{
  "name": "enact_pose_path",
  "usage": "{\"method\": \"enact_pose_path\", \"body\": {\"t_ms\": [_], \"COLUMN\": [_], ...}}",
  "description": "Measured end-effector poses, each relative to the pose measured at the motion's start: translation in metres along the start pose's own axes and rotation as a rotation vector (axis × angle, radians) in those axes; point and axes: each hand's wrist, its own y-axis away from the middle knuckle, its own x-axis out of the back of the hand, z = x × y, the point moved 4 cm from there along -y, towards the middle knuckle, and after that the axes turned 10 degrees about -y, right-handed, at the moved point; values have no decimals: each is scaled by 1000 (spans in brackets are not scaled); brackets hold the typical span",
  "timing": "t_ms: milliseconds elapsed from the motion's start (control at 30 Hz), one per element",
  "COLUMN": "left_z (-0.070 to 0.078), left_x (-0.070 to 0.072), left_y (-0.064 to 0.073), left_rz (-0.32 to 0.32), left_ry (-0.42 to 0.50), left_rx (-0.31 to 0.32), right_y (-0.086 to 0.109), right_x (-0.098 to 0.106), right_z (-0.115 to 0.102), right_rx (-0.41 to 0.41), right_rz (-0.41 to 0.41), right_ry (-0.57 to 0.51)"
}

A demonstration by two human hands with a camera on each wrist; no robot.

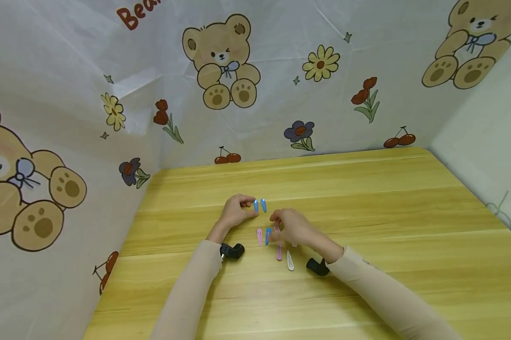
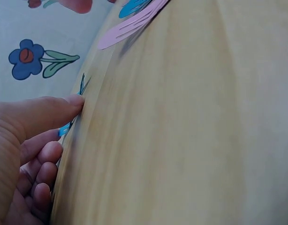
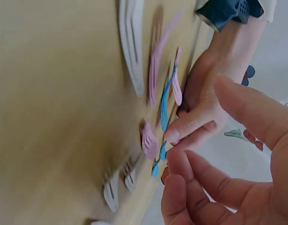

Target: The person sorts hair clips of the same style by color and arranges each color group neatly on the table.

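Near the middle of the table, my left hand (image 1: 236, 211) pinches a blue snap hair clip (image 1: 256, 206) between thumb and index finger, right at the tabletop. A second blue clip (image 1: 263, 205) lies just to its right. My right hand (image 1: 293, 225) hovers over other clips with thumb and fingers apart, nothing between them in the right wrist view. Below it lie a pink clip (image 1: 259, 237), a blue clip (image 1: 268, 236), a purple-pink clip (image 1: 279, 252) and a white clip (image 1: 290, 260). In the right wrist view, a pink clip (image 3: 149, 140) and smaller white clips (image 3: 111, 191) show beyond.
The wooden table (image 1: 387, 212) meets a white cloth backdrop (image 1: 276, 38) printed with bears and flowers. A plain wall stands at the right, with a thin cable (image 1: 499, 208) beside the table edge. Black wrist devices (image 1: 233, 251) sit under both forearms.
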Motion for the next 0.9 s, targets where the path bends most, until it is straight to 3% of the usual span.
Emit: {"method": "enact_pose_path", "body": {"t_ms": [233,900], "left_z": [1,2], "left_x": [-1,0], "left_y": [1,1], "left_rz": [-11,-13], "left_ry": [14,-3], "left_rx": [0,3], "right_y": [1,-5], "right_x": [-9,-22], "right_z": [1,-1], "right_rx": [-51,-50], "right_rz": [50,28], "right_ry": [31,149]}}
